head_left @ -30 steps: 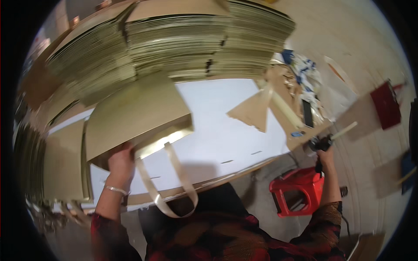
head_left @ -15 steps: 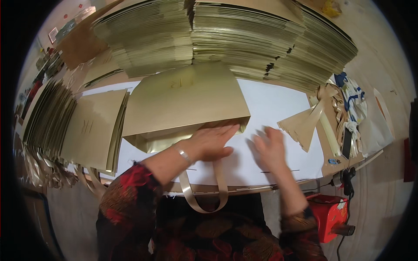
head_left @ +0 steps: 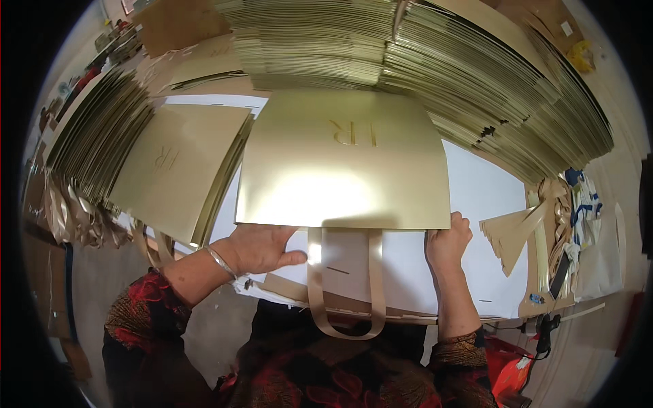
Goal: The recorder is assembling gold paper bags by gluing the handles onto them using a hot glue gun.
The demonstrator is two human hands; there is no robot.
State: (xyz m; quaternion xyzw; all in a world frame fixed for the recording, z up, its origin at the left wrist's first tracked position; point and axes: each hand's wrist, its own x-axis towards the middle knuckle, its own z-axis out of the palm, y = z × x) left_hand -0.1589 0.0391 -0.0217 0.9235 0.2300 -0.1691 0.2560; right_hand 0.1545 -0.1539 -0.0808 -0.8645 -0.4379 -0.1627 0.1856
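While both hands are gripping the near edge, reading L to R:
Left stack: finished gold bags are lying flat, fanned, handles hanging off the table.
Left hand: is lying palm down at the bag's lower left corner, fingers tucked under the edge, thumb out.
Gold bag: is lying flat mid-table, ribbon handle already on and drooping over the near edge.
Right hand: is curling shut on the lower right corner.
Back piles: are looking like lots of flat pcs left, prob. far from done.
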